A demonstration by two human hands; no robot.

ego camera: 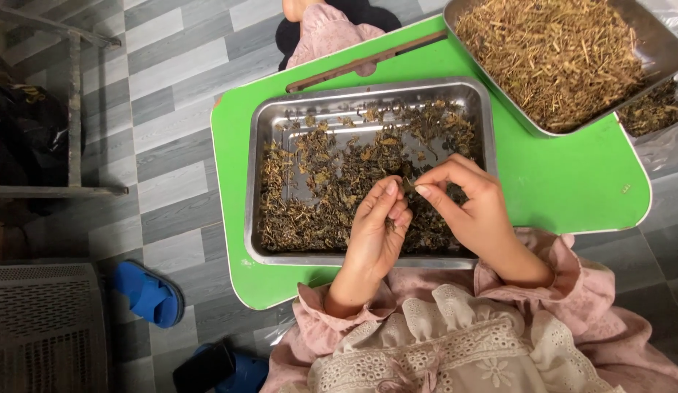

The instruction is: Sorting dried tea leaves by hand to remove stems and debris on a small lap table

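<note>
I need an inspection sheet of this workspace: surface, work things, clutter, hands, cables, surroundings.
Surface: green table, low over grey floor tiles.
Work things: metal tray with dark dried leaves.
Clutter: second tray of pale dried stems; brown stick along the table's far edge.
Hands: left hand and right hand pinch a small leaf piece between fingertips, above the tray.
Cables: nothing seen.
Surroundings: blue sandals, grey crate, metal frame.

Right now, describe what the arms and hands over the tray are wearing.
The left hand and right hand are bare: no gloves, no visible rings or watch. Both sleeves are dusty pink cloth with gathered, ruffled cuffs ending at the wrists. A cream lace panel lies below them.
</note>
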